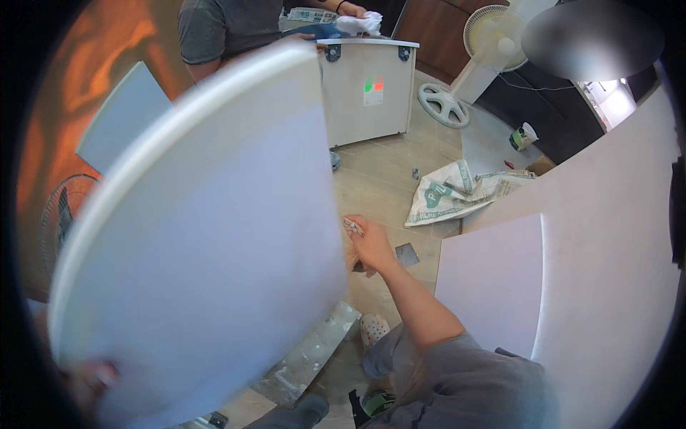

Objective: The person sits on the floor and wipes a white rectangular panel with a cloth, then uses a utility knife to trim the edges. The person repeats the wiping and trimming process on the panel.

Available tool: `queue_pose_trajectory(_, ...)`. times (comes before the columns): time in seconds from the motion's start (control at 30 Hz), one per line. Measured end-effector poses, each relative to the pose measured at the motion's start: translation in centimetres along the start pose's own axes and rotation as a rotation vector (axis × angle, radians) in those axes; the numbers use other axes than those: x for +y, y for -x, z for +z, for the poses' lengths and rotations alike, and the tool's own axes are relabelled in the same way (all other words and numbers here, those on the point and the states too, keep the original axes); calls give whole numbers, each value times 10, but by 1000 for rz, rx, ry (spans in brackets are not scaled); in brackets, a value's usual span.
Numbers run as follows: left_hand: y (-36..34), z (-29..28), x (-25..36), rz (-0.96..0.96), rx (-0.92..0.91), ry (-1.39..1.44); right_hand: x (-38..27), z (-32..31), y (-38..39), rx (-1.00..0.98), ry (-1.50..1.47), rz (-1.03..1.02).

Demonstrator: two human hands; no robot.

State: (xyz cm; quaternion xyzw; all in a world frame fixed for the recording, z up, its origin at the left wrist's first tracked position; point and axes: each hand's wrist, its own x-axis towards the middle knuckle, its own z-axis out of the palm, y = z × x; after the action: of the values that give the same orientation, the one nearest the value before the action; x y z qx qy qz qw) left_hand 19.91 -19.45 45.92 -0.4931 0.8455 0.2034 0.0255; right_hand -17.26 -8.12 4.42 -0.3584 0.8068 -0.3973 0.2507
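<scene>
A large white panel (214,229) with a curved, rounded edge stands tilted in front of me and fills much of the left side. At its lower left edge, my left hand (93,377) is closed on the panel, the thumb lying over its face; motion blurs this hand. My right hand (370,247) is closed beside the panel's straight right edge. Something small, whitish and crumpled shows at its fingers, but I cannot tell what it is, nor whether the hand touches the panel.
Another person (229,32) holds a white cloth (359,23) over a pale cabinet (343,107). A printed sack (446,193), a tub (524,136) and a dark square piece (407,254) lie about. Fans stand at back right (493,39) and left (64,214). A stained plank (307,357) lies by my feet.
</scene>
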Motion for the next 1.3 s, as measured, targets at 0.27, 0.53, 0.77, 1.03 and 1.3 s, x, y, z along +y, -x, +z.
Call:
queue_pose_trajectory(0.27, 19, -13, 29, 71, -220, 218, 61, -7, 53, 402, -26, 251)
queue_pose_trajectory(0.53, 42, -5, 46, -50, -347, 229, 14, -143, 208, -180, 373, 351)
queue_pose_trajectory(0.77, 82, 27, 49, 88, -344, 226, -62, -237, 333, -531, 614, 466)
queue_pose_trajectory(1.03, 60, 48, 18, 79, -311, 262, -128, -210, 383, -548, 318, 580)
queue_pose_trajectory(1.3, 16, -16, -34, 22, -227, 278, -63, -176, 336, -201, 29, 474)
